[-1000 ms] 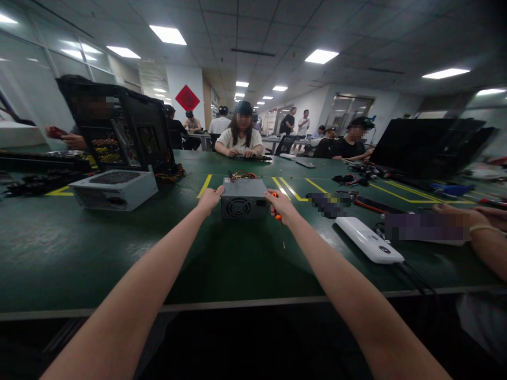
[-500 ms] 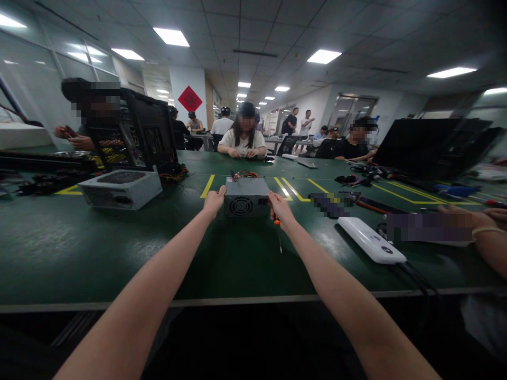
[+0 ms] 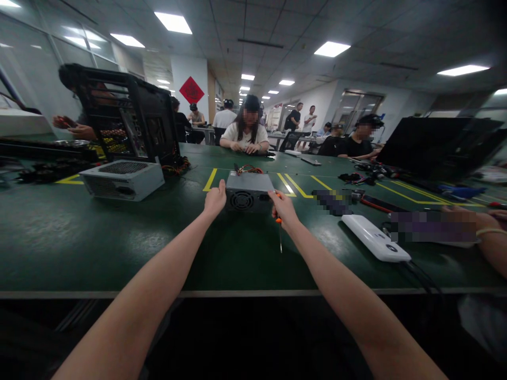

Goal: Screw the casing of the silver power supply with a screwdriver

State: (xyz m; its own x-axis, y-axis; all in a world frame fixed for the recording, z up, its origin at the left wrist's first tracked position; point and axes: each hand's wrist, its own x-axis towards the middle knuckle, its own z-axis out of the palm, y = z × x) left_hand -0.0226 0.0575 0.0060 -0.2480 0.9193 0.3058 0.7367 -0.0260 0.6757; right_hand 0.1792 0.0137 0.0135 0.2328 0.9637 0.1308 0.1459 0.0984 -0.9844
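Note:
A grey computer power supply [image 3: 250,183] sits on the green table in front of me, its round fan grille and dark power socket facing me. Coloured cables [image 3: 251,169] come out behind it. My left hand [image 3: 216,199] is closed against its left side, thumb up by the top edge. On the opposite side, my right hand [image 3: 284,209] grips the right edge and also keeps hold of a screwdriver [image 3: 279,220]. The orange handle shows between my fingers, and the thin shaft points down toward the tabletop.
To the left are a second power supply [image 3: 122,179] and an open black computer case [image 3: 154,126]. A white device [image 3: 374,237] with black cables lies right, near another person's arm [image 3: 493,240]. Across the table [image 3: 190,264] sits a person [image 3: 245,134].
The view has shifted slightly, so the table edge appears a little higher. Both hands stay at the sides of the power supply, and the screwdriver remains in my right hand.

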